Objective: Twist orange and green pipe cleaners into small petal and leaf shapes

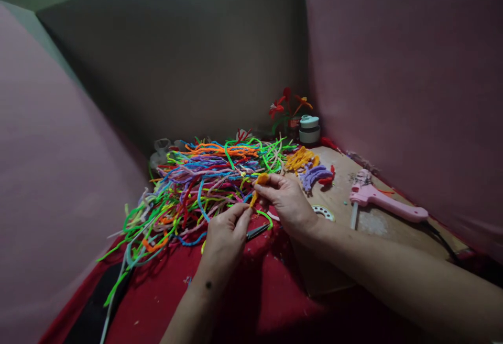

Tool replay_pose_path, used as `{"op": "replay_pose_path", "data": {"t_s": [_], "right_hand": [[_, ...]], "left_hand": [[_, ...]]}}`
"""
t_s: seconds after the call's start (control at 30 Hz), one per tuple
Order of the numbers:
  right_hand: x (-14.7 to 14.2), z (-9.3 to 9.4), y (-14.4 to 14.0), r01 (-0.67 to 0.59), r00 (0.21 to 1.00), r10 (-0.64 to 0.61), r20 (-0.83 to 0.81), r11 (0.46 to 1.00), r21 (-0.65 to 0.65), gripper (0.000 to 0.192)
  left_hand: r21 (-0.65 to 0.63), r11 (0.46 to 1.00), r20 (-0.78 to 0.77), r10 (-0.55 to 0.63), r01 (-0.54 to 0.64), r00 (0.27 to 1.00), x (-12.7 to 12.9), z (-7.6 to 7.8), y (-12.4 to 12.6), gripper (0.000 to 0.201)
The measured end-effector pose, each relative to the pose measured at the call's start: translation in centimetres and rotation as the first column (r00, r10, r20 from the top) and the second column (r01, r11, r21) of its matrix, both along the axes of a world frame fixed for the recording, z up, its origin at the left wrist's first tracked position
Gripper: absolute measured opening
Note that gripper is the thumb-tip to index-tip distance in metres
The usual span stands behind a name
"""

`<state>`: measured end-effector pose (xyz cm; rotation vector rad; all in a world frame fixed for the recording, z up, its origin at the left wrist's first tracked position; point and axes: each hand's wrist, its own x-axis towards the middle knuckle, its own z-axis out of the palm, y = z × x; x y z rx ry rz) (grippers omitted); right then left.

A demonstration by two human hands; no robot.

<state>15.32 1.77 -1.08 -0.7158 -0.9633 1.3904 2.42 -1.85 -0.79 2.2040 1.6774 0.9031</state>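
We hold a mustard-orange, fuzzy pipe-cleaner piece between both hands, above the near edge of the heap. Our right hand has its grip narrowed to a pinch, thumb and forefinger closed on the upper part, where the piece bends into a rounded loop that shows just beyond the fingertips. Our left hand pinches the lower end, its grip equally narrow, so the piece runs at a slant from the left fingertips up to the right ones. What lies inside the right grip is hidden from us by the fingers.

Behind and to the left of our hands spreads a large tangled heap of multicoloured, fuzzy pipe cleaners. Just beside the left hand, on the dark red cloth that covers the desk, we see a pair of dark metal scissors, partly hidden by that hand.

Beyond the right hand, on a flat tan board, lie a cluster of mustard-orange fuzzy pieces, some bent purple fuzzy pieces and small red fuzzy pieces. Farther right on the board, well apart from both grips, rests a pink plastic glue gun.
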Motion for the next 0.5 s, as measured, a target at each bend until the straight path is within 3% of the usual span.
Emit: {"op": "replay_pose_path", "data": {"t_s": [0.17, 0.27, 0.33, 0.43, 0.5], "right_hand": [[-0.1, -0.5, 0.6, 0.0, 1.0, -0.001, -0.022, 0.999, -0.036, 0.021], [-0.3, -0.9, 0.5, -0.031, 1.0, 0.031, -0.001, 0.996, -0.078, 0.022], [-0.4, -1.0, 0.0, -0.114, 0.99, 0.119, 0.082, 0.992, -0.061, 0.023], [-0.5, -1.0, -1.5, -0.264, 0.924, 0.216, 0.317, 0.958, 0.115, 0.03], [-0.4, -1.0, -2.5, -0.305, 0.883, 0.145, 0.446, 0.9, 0.312, 0.033]], "left_hand": [[0.174, 0.982, -0.076, 0.085, -0.07, 0.994, -1.0, 1.2, 0.5, 0.022], [0.196, 0.97, 0.033, 0.137, -0.141, 0.99, -1.2, 3.6, 1.3, 0.024], [0.183, 0.973, 0.053, 0.132, -0.14, 0.99, -0.9, 5.3, 2.1, 0.026], [0.099, 0.995, 0.054, 0.023, -0.029, 0.998, 0.7, 6.7, 4.2, 0.025], [-0.041, 0.995, 0.064, -0.092, 0.095, 0.994, 2.0, 6.6, 6.0, 0.026]]}}
